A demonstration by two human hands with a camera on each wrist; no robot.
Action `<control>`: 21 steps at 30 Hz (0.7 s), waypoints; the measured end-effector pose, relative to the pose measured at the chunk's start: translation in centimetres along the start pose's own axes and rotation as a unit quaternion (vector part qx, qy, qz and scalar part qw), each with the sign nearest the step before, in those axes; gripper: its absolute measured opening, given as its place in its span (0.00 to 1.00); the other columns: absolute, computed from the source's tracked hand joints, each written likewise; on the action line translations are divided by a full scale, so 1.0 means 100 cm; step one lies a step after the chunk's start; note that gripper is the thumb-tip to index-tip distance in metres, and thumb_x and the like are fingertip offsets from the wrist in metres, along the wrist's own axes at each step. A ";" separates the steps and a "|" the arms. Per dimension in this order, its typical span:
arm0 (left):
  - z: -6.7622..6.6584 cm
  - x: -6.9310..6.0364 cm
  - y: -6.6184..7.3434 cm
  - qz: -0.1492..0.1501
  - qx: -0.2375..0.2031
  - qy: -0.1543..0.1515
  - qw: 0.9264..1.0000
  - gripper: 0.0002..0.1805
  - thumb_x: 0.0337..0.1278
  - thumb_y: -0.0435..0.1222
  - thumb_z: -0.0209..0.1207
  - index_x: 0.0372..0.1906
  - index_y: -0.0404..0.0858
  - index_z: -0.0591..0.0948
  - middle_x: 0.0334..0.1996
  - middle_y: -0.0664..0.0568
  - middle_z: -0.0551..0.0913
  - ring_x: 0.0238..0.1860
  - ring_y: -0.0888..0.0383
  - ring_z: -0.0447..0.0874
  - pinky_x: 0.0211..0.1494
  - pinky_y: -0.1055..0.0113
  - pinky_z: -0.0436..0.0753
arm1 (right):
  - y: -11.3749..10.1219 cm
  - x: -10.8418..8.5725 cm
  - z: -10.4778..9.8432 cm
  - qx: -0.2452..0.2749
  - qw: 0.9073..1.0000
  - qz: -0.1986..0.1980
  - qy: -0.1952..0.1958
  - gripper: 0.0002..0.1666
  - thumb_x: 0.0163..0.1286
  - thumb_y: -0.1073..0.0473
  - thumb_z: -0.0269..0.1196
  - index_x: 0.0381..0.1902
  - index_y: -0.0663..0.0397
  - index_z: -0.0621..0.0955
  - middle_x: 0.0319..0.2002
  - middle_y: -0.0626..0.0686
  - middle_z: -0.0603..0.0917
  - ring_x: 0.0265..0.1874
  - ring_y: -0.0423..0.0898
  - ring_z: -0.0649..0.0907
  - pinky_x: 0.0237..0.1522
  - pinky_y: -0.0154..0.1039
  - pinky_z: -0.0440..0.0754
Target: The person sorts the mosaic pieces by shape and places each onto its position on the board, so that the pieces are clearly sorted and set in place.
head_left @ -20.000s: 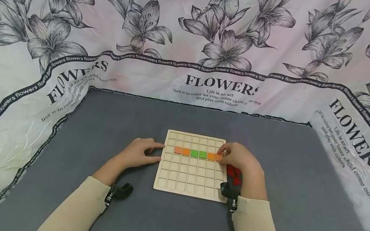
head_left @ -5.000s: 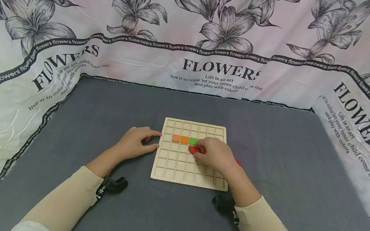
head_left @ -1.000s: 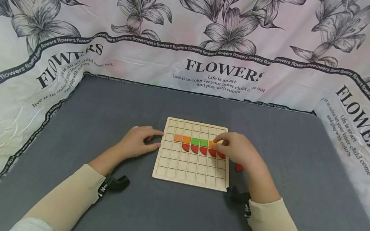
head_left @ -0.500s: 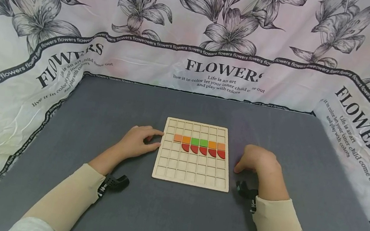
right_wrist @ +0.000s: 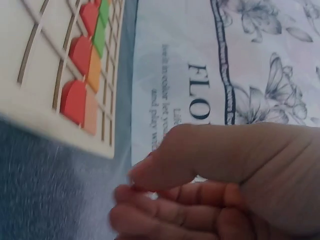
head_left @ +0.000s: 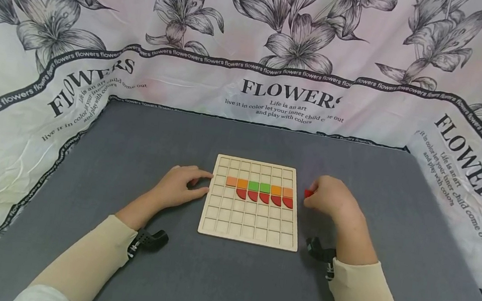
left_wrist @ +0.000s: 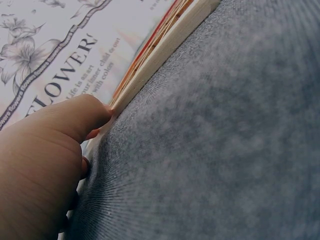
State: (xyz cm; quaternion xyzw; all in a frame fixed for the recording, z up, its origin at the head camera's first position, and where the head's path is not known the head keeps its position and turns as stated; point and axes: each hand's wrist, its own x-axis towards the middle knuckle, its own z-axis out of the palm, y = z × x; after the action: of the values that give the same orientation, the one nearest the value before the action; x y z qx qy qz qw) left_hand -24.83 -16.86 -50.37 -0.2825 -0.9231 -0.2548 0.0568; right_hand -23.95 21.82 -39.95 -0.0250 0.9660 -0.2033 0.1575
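A wooden grid board (head_left: 249,227) lies on the grey cloth. One of its rows holds orange, green and peach squares (head_left: 259,187). Directly below them, red quarter-round pieces (head_left: 264,198) fill several cells. My left hand (head_left: 175,186) touches the board's left edge with thumb and forefinger, its fingers extended; the left wrist view shows a fingertip against the wooden side (left_wrist: 160,57). Off the board's right side, my right hand (head_left: 330,196) pinches a red piece (head_left: 308,193) between thumb and fingers. In the right wrist view, the hand (right_wrist: 210,175) hides most of that piece.
The grey cloth (head_left: 207,277) covers the tabletop around the board. A white flower-print cloth (head_left: 292,96) stands along the back and both sides. Black wrist cameras (head_left: 153,239) sit on both forearms.
Over twenty seconds, the red pieces beside the board have gone into a row below the squares. In the last half second my right hand has risen from the cloth with another red piece.
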 end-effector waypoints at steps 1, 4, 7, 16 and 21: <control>0.000 0.000 0.000 0.001 0.001 0.002 1.000 0.20 0.67 0.46 0.67 0.61 0.48 0.86 0.24 0.60 0.66 0.23 0.60 0.58 0.39 0.59 0.59 | -0.004 0.000 -0.001 0.009 1.000 -0.008 0.009 0.09 0.59 0.63 0.67 0.34 0.61 0.80 0.30 0.55 0.80 0.29 0.51 0.77 0.31 0.45 0.75; -0.001 0.000 0.001 0.008 0.001 0.006 1.000 0.20 0.67 0.46 0.67 0.61 0.48 0.86 0.24 0.60 0.66 0.23 0.60 0.58 0.39 0.59 0.59 | -0.016 -0.001 -0.001 0.031 0.999 -0.032 0.023 0.15 0.61 0.61 0.70 0.43 0.63 0.80 0.37 0.58 0.82 0.34 0.53 0.80 0.37 0.48 0.77; -0.001 -0.002 0.001 0.008 0.000 0.007 1.000 0.20 0.67 0.46 0.67 0.61 0.48 0.85 0.25 0.60 0.66 0.24 0.61 0.58 0.38 0.59 0.59 | -0.032 0.000 0.004 0.049 0.997 -0.059 0.024 0.17 0.63 0.59 0.71 0.46 0.63 0.82 0.41 0.58 0.84 0.37 0.54 0.82 0.40 0.49 0.80; -0.001 0.001 0.000 0.009 0.005 0.003 1.000 0.20 0.68 0.48 0.66 0.61 0.49 0.85 0.25 0.61 0.66 0.24 0.62 0.59 0.39 0.59 0.59 | -0.090 0.010 0.031 0.061 0.989 -0.137 0.008 0.15 0.64 0.59 0.74 0.46 0.59 0.85 0.34 0.52 0.84 0.28 0.47 0.81 0.36 0.44 0.80; 0.001 0.001 -0.003 0.009 0.012 0.000 1.000 0.21 0.68 0.48 0.66 0.62 0.49 0.85 0.25 0.61 0.66 0.24 0.62 0.59 0.39 0.59 0.59 | -0.108 0.021 0.053 0.048 0.988 -0.146 0.000 0.13 0.63 0.55 0.75 0.44 0.53 0.87 0.29 0.48 0.83 0.24 0.45 0.80 0.31 0.41 0.77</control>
State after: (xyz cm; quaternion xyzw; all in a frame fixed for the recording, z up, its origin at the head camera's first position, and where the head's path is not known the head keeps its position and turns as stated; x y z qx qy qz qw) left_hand -25.07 -16.99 -50.52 -0.2905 -0.9232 -0.2437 0.0625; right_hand -24.46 9.60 -40.87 -0.1580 0.9410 -0.2707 0.1276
